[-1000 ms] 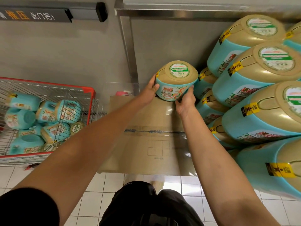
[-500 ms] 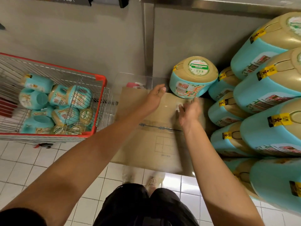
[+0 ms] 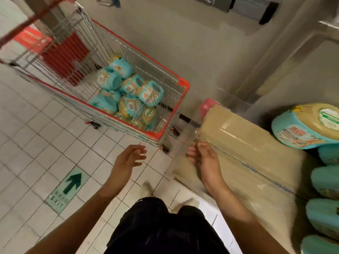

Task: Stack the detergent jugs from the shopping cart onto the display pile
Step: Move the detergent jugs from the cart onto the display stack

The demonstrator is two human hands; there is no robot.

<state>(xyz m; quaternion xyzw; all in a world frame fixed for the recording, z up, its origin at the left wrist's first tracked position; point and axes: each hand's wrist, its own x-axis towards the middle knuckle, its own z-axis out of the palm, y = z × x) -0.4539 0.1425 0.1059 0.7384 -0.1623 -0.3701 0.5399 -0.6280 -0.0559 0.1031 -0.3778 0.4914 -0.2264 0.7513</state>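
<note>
Shopping cart (image 3: 166, 123) holds heap of detergent jugs (image 3: 126, 96). Left hand (image 3: 126, 160), right hand (image 3: 205, 158): grip wide, empty.

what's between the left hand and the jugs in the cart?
Head view: only bare white floor tile and the shopping cart's red-rimmed wire side separate the empty left hand from the jugs in the cart. Nothing else intervenes.

Display pile (image 3: 324, 182): cut off by the right edge; lower jugs show only blurred teal ends.
Shopping cart (image 3: 166, 114): handle end cropped at top left.
Cart jugs (image 3: 128, 96): labels too small to read; lower ones hidden.
Left hand (image 3: 128, 158), right hand (image 3: 203, 156): motion-blurred, fingers indistinct.
</note>
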